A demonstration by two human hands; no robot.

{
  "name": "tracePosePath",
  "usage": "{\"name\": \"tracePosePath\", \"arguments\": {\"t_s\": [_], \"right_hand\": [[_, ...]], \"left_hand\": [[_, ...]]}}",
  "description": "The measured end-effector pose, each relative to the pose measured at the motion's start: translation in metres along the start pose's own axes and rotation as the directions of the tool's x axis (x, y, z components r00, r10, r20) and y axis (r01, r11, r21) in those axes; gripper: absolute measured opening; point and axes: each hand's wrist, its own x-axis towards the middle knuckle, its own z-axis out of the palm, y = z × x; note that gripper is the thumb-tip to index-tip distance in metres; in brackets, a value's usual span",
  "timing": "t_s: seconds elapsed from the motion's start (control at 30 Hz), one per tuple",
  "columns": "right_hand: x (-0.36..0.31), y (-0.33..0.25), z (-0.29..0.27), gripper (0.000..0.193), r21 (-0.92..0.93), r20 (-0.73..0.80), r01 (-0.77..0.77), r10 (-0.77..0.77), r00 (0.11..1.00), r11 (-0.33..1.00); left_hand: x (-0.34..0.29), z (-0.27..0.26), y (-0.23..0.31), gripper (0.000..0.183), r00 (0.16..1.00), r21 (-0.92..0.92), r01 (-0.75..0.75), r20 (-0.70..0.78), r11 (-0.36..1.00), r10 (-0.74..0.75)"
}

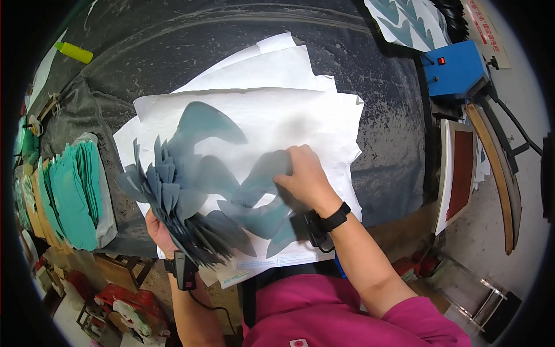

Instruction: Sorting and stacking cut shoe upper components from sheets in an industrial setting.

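My left hand (160,232) is closed around the lower left side of a thick fanned bundle of curved blue-grey cut pieces (167,191); most of its fingers are hidden beneath. Over white paper sheets (277,115), my right hand (309,179) bends its fingers and thumb onto the right end of a thin curved grey-green piece (267,170). Similar pieces lie on the paper, among them a curved one (211,121) at the top and a crescent-shaped one (254,220) lower down. Some overlap the bundle's edge.
A dark worn sheet (387,133) covers the table. Teal cut pieces (78,194) stand stacked at the left, with a yellow-green bottle (74,52) behind. At right are a blue machine (454,72) and a curved wooden bar (494,173). More patterned sheets (407,23) lie far right.
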Motion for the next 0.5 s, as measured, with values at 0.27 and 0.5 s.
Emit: {"name": "tracePosePath", "arguments": {"t_s": [0.27, 0.5], "right_hand": [[-0.015, 0.006, 0.003, 0.039, 0.359, -0.097, -0.024, 0.063, 0.993, 0.933], [-0.020, 0.051, -0.055, 0.036, 0.625, -0.456, 0.105, 0.253, 0.853, 0.774]], "left_hand": [[-0.010, -0.044, 0.023, 0.039, 0.999, -0.219, 0.001, 0.037, 0.976, 0.007], [-0.011, -0.046, 0.025, 0.046, 0.994, -0.214, 0.085, 0.081, 0.973, -0.069]]}}
